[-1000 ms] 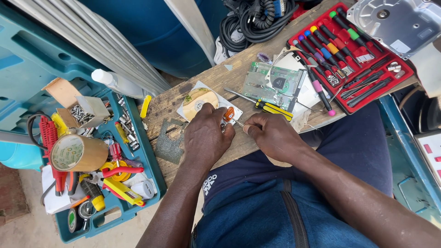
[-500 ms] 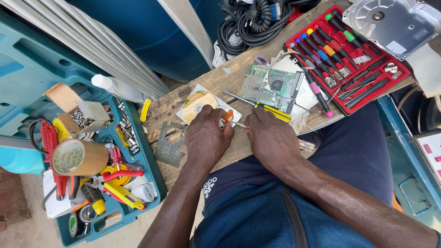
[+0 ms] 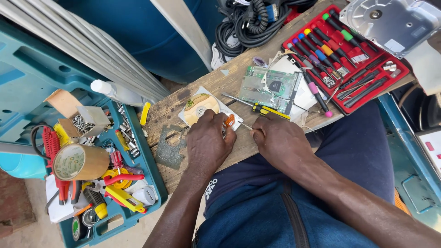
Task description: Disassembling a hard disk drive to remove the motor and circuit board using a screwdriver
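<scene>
- Nearest to the person, both hands rest on the plank [image 3: 202,160], which lies across the lap.
- The left hand [image 3: 209,140] is curled and presses down on the drive [image 3: 202,106], an open one with a shiny disc, near the middle of the plank. What the fingers pinch I cannot tell.
- The right hand [image 3: 278,140] is closed around a thin tool [image 3: 243,124]; its tip meets the drive beside a small orange part [image 3: 229,120].
- Compared with one second ago, the hands have moved closer together and cover more of the drive, so I judge the work on one corner is going on.
- Just behind the drive lie a yellow screwdriver [image 3: 271,110] and a green board [image 3: 271,85].
- Farthest on the plank is the red case [image 3: 367,98] of screwdrivers.
</scene>
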